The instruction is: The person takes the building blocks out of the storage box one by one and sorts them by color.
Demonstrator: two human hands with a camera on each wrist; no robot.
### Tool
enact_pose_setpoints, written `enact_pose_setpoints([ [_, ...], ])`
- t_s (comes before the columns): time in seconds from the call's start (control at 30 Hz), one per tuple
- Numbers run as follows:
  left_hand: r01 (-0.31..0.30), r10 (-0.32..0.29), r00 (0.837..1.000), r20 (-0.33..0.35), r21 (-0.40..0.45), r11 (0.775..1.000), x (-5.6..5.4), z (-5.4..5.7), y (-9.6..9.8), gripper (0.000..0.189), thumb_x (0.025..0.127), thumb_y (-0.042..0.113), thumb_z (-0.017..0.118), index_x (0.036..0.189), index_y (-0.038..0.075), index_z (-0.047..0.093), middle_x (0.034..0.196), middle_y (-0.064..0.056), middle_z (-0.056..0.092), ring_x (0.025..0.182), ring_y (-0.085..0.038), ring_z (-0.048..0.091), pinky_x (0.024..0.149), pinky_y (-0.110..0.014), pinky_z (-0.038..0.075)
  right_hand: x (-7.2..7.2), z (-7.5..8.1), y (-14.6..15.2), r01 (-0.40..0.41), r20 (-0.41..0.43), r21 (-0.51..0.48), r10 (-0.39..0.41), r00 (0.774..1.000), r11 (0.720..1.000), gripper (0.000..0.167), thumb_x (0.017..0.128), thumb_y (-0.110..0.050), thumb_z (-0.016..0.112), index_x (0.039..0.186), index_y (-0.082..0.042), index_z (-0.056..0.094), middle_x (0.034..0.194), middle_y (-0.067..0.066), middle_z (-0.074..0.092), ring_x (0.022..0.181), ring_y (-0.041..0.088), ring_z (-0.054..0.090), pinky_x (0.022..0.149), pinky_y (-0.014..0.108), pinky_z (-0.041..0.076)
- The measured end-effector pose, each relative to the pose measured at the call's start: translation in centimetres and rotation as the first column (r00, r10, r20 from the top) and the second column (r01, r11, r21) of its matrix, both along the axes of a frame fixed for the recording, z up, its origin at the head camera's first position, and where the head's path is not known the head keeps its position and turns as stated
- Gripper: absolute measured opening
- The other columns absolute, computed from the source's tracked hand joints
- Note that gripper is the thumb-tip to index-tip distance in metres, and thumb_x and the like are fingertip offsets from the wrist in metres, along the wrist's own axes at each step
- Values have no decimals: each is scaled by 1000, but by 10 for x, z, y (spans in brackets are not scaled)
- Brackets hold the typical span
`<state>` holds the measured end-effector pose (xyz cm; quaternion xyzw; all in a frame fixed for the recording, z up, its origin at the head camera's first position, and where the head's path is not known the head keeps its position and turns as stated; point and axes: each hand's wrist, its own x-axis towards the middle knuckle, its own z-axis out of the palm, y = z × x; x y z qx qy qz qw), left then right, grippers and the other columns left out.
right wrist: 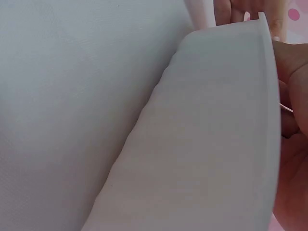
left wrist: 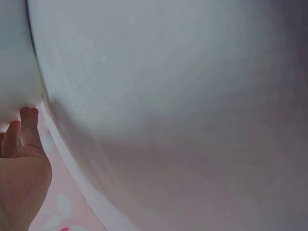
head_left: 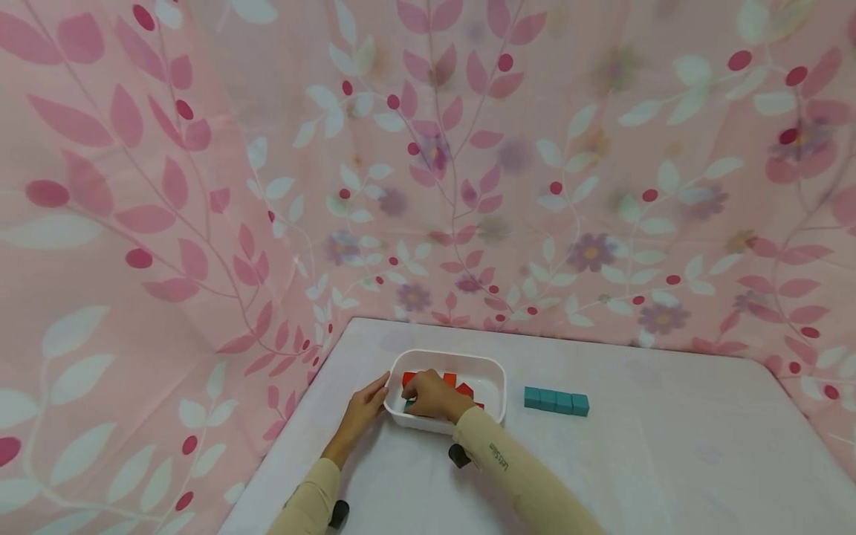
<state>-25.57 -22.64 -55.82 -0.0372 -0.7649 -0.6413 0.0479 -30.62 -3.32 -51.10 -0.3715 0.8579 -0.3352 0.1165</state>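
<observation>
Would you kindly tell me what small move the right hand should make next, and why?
I would probably lift the teal block from the white tub: the right hand is down beside it, the left hand touches the tub, and four teal blocks form a row on the table. Whether it is gripped is unclear.
</observation>
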Motion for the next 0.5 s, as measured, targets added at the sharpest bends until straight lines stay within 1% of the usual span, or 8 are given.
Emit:
enact_pose_setpoints([
  [0.07, -7, 7, 1000, 6, 1, 1000, 0, -1, 0, 42, 100, 7, 53, 142, 1, 48, 146, -20, 43, 131, -36, 44, 96, -39, 49, 1, 0, -1, 19, -4, 19, -18, 1000, 1000, 22, 81, -12, 80, 102, -7, 78, 89, -4, 73, 83, 8, 62, 82, 23, 55],
  [0.17, -18, 18, 1000, 17, -8, 1000, 0, -1, 0, 42, 100, 7, 53, 142, 3, 49, 146, -18, 44, 131, -35, 44, 95, -38, 50, 2, 1, -3, 22, -37, 64, -19, 999, 998, 23, 80, -13, 81, 103, -9, 78, 89, -5, 73, 84, 8, 58, 85, 25, 53],
  [0.23, -22, 22, 999, 24, -9, 1000, 0, 0, 0, 42, 100, 7, 53, 142, 4, 50, 146, -18, 44, 132, -33, 44, 95, -38, 50, 2, 3, -4, 22, -64, 103, -15, 998, 994, 22, 80, -14, 81, 102, -11, 79, 88, -7, 72, 83, 9, 55, 85, 25, 53],
  [0.33, -12, 12, 1000, 19, -8, 1000, 0, 1, 0, 42, 101, 8, 53, 142, 2, 48, 147, -19, 43, 132, -35, 43, 96, -38, 50, 2, 5, -6, 31, -103, 163, -15, 995, 986, 21, 79, -16, 83, 99, -12, 79, 82, -9, 70, 79, 9, 52, 82, 24, 53],
  [0.4, -8, 8, 1000, 16, -6, 1000, 0, 1, 1, 42, 101, 7, 52, 142, 1, 48, 147, -20, 43, 132, -36, 43, 96, -40, 49, 2, 6, -7, 38, -107, 195, -17, 994, 980, 21, 78, -17, 84, 98, -13, 79, 79, -9, 68, 78, 11, 51, 80, 24, 53],
  [0.5, 5, -5, 1000, 14, 0, 1000, 1, 3, 1, 43, 101, 5, 51, 143, 0, 46, 147, -22, 41, 132, -38, 42, 97, -43, 47, 3, 8, -7, 37, -93, 218, -17, 996, 975, 24, 78, -17, 84, 101, -13, 79, 81, -8, 68, 79, 12, 51, 82, 26, 54],
])
